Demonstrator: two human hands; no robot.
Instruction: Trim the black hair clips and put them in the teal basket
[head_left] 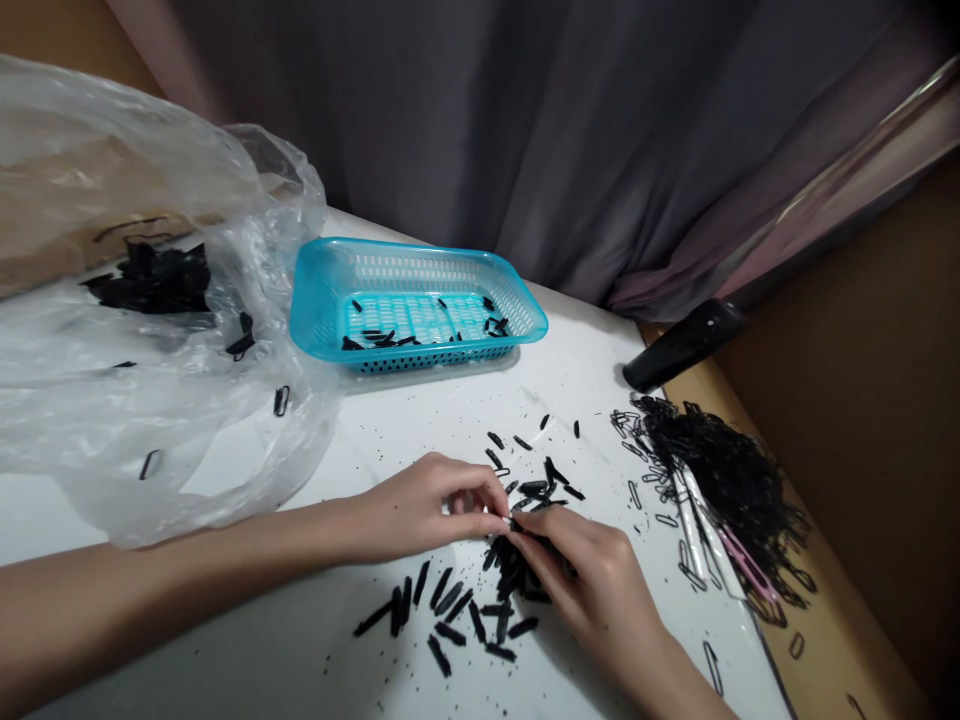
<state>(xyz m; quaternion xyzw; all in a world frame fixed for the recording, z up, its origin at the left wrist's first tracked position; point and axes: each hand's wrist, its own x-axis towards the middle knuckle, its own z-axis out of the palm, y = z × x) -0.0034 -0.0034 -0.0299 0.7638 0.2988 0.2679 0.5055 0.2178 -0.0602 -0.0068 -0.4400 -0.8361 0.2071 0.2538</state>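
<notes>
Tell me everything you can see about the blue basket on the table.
The basket is a shallow rectangular tray of turquoise plastic, with rounded corners, a smooth flared rim and slotted walls and floor. It sits upright on the white table, towards the back, its left end touching the clear plastic bag. A thin scatter of small black pieces lies on its floor, leaving it mostly unfilled. Neither hand touches it.

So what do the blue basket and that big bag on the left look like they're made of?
The blue basket looks like glossy moulded plastic: translucent turquoise, slotted walls. The bag seems thin clear plastic film, crinkled, shiny, its black pieces showing through.
</notes>
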